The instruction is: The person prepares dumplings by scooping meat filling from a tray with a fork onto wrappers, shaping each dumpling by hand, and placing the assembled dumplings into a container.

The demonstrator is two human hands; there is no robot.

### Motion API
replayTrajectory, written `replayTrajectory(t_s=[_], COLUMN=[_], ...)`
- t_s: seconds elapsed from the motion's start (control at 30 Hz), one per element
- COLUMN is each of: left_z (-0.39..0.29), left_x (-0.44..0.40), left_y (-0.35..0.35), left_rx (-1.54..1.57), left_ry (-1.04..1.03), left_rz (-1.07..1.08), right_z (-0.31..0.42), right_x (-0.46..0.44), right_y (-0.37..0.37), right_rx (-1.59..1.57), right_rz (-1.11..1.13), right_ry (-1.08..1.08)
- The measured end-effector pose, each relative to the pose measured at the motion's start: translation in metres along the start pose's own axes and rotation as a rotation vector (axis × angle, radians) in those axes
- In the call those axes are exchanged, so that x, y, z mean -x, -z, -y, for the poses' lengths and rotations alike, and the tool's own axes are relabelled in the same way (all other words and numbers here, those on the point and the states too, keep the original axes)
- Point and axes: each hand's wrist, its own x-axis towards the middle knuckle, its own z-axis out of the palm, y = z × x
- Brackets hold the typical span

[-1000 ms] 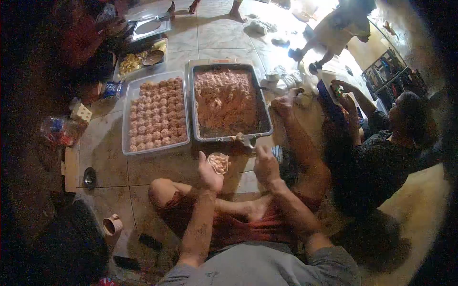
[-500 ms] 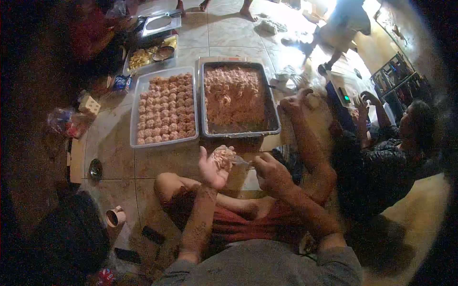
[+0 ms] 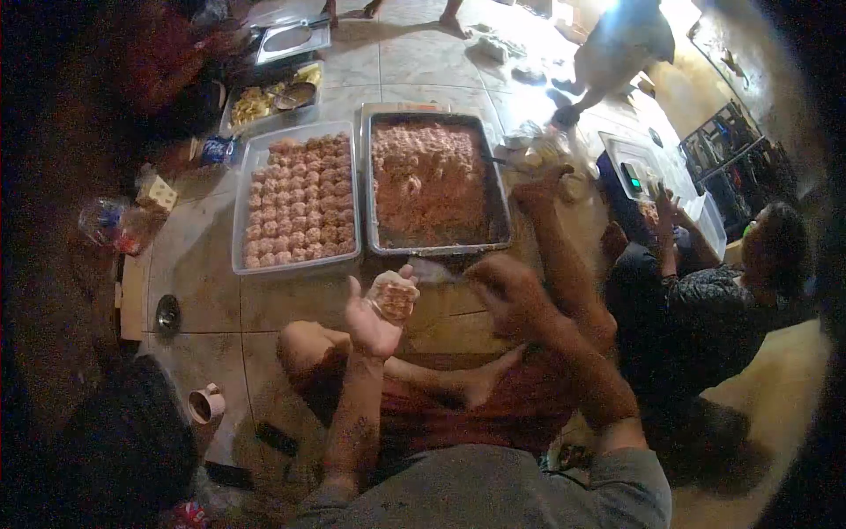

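Observation:
On the palm of my left hand [image 3: 377,319] rests a thin pale wrapper with pinkish filling [image 3: 394,295]; the thumb is stretched out and the other fingers lie behind it. To its right, my right hand [image 3: 509,293] is closed around the handle of a blurred spatula-like tool [image 3: 432,270], whose blade points left near the tray's front edge. A deep tray [image 3: 505,231] holds ground pink filling [image 3: 429,181]. Beside it on the left, a clear plastic container [image 3: 240,231] holds rows of round wrapped pieces [image 3: 300,201].
A container of yellowish food [image 3: 253,104] stands at the back left. One person [image 3: 714,304] sits at the right near a scale [image 3: 632,178]. A mug [image 3: 207,404], a metal bowl [image 3: 167,312] and a plastic bag [image 3: 107,225] are at the left. Another person [image 3: 621,53] stoops at the back.
My right hand and the tool have drawn away from the filling on my left palm. The filling now looks flatter. The seated person's hands have moved lower beside the scale.

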Motion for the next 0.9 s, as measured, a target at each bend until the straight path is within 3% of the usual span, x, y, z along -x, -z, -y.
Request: replayTrajectory(t_s=[0.07, 0.13, 0.23, 0.33, 0.4, 0.43, 0.47, 0.53, 0.6, 0.7, 0.77, 0.8, 0.87, 0.9], left_z=[-0.005, -0.002, 0.004, 0.004, 0.000, -0.002, -0.004, -0.003, 0.002, 0.007, 0.002, 0.005, 0.014, 0.012], left_x=[0.001, -0.002, -0.007, -0.003, -0.007, -0.004, -0.003, -0.005, -0.007, -0.007, -0.007, -0.007, -0.009, -0.008], left_y=[0.003, 0.025, 0.049, 0.050, 0.065, 0.060, 0.057, 0.064, 0.068, 0.060, 0.058, 0.066, 0.087, 0.082], left_rx=[-0.025, 0.109, 0.049, 0.048, 0.394, 0.276, 0.157, 0.188, 0.221, 0.004, -0.010, -0.008, -0.504, -0.501], left_ry=[-0.021, 0.073, 0.072, 0.121, 0.243, 0.210, 0.177, 0.192, 0.204, 0.017, 0.090, 0.092, -0.078, -0.077], left_rz=[-0.017, 0.095, 0.024, 0.065, 0.284, 0.180, 0.076, 0.108, 0.137, -0.126, 0.004, -0.002, -0.032, -0.037], right_z=[-0.005, -0.021, -0.077, -0.097, -0.088, -0.156, -0.151, -0.129, -0.143, -0.145, -0.140, -0.132, -0.131, -0.135], right_x=[-0.025, -0.055, -0.092, -0.129, -0.157, -0.167, -0.171, -0.182, -0.209, -0.222, -0.216, -0.207, -0.198, -0.195], right_y=[0.016, 0.026, 0.005, -0.024, -0.038, -0.077, -0.082, -0.097, -0.127, -0.142, -0.141, -0.135, -0.124, -0.117], right_rx=[0.088, 0.176, 0.340, 0.308, 0.430, 0.396, 0.390, 0.611, 0.634, 0.682, 0.700, 0.637, 0.572, 0.469], right_rz=[-0.012, -0.033, 0.034, -0.109, 0.379, 0.251, 0.251, 0.199, 0.195, 0.245, 0.301, 0.191, 0.085, 0.160], right_ry=[-0.019, -0.044, -0.027, 0.139, -0.146, 0.013, 0.011, -0.038, -0.099, -0.178, -0.204, -0.084, 0.039, -0.047])
